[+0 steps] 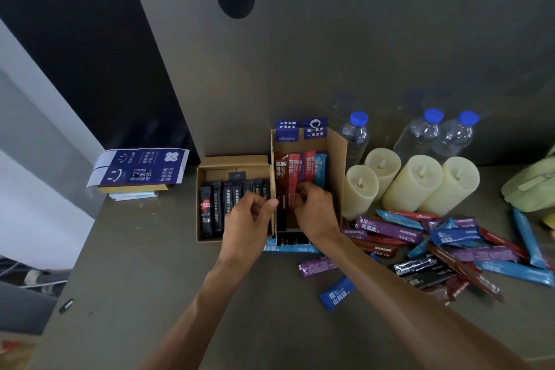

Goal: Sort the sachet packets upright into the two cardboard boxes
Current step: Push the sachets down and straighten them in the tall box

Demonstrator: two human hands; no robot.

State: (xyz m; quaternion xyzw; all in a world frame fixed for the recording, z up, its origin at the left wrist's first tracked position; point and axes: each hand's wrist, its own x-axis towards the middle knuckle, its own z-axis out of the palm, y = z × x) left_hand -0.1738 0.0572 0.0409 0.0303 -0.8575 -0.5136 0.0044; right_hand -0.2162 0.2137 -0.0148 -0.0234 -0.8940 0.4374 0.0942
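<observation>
**Sachet sort: both hands at the boxes**

Two cardboard boxes are sitting side by side, touching, at the back edge of the surface [150,294].

- Left box [207,165]: low and open-topped, holding a row of black sachets [216,207] that are standing on end.
- Right box [338,159]: taller, holding coloured sachets [295,167] (brown, red, purple and blue) that are standing upright against its back wall.

Right hand [315,207] is reaching into the right box. Its fingers are curling in and pinching the lower part of the coloured sachets.

Left hand [250,216] is hovering over the near right corner of the left box, with the thumb tip touching the cardboard wall between the boxes. The fingers are curling inward, but I cannot tell whether they are clamping the wall, a black sachet, or nothing.

Loose sachets [450,246] are lying flat in a mixed heap toward the right edge, and a few are strewn nearer the front under the right forearm.

Also on the surface:
- Four cream candles [411,183] are standing just right of the right box.
- Blue-capped water bottles [429,135] are standing behind the candles at the back edge.
- A blue printed carton [141,168] is lying at the back left corner.
</observation>
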